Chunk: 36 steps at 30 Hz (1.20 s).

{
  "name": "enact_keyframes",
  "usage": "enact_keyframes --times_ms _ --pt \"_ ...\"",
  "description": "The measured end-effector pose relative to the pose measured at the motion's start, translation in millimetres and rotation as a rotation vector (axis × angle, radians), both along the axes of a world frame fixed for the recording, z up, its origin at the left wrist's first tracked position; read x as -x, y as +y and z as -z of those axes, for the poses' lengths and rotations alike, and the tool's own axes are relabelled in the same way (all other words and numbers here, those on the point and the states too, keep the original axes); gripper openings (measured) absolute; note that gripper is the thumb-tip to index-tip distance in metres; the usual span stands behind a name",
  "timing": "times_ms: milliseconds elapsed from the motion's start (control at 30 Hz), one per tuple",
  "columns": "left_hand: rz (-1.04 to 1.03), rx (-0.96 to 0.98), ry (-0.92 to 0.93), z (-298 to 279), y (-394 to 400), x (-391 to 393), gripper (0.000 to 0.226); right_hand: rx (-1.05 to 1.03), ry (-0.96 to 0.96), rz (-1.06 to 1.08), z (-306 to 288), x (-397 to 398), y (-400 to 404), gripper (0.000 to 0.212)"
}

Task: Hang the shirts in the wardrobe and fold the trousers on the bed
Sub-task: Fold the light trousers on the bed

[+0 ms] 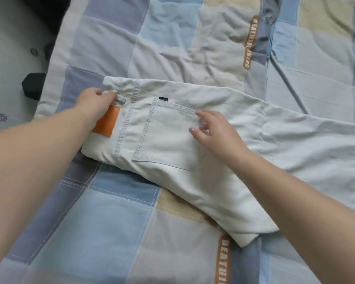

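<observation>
1. Both forearms enter from the bottom edge, the left from 8 o'clock and the right from 4 o'clock, both bare and stretched forward over the bed [115,232].
2. The bed carries a quilt of pale blue, grey and beige squares; an orange strip with white lettering [222,261] lies at 6 o'clock.
3. The trousers [172,140], pale off-white and folded leg over leg, lie across the middle of the quilt, waistband toward 9 o'clock and the legs running off toward 3 o'clock.
4. The right hand [215,134] rests on the seat, just at the right edge of the back pocket [164,138] — fingers spread and loosely bent, tips on the cloth, gripping nothing.
5. The left hand [92,102] is at the waistband, at 10 o'clock from the pocket, fingers curled — thumb and fingertips pinch the fabric by a belt loop [119,99], above an orange patch [106,123].
6. Farther off, at 1 o'clock, a second lettered orange strip [251,42] crosses the rumpled quilt.
7. At 9 o'clock beyond the bed's edge lies pale floor [10,37] with a dark object [32,85].
</observation>
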<state>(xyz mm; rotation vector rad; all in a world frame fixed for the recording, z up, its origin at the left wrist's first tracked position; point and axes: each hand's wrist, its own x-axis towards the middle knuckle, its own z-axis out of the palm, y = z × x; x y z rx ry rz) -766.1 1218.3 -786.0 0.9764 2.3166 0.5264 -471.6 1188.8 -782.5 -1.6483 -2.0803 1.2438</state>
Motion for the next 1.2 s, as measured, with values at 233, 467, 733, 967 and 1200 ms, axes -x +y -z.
enact_keyframes --times_ms 233,467,733,967,1200 --pt "0.036 -0.172 -0.003 16.1 16.0 15.7 0.013 -0.216 -0.092 0.012 17.2 58.9 32.4 0.061" --pt "0.103 0.326 -0.289 14.9 -25.1 29.7 0.035 -0.201 -0.208 0.063 47.5 71.5 13.7 0.07" --pt "-0.001 0.279 -0.881 -23.9 -68.9 26.1 0.033 0.032 0.021 0.191 36.2 31.8 -43.3 0.071" --pt "0.277 0.225 -0.855 -139.3 -54.8 -57.1 0.036 0.424 0.606 0.448 -37.2 -8.3 -49.0 0.063" --pt "0.515 0.157 -1.01 -163.1 -44.7 -271.9 0.042 0.722 1.143 0.623 -102.7 -112.3 -43.1 0.04"
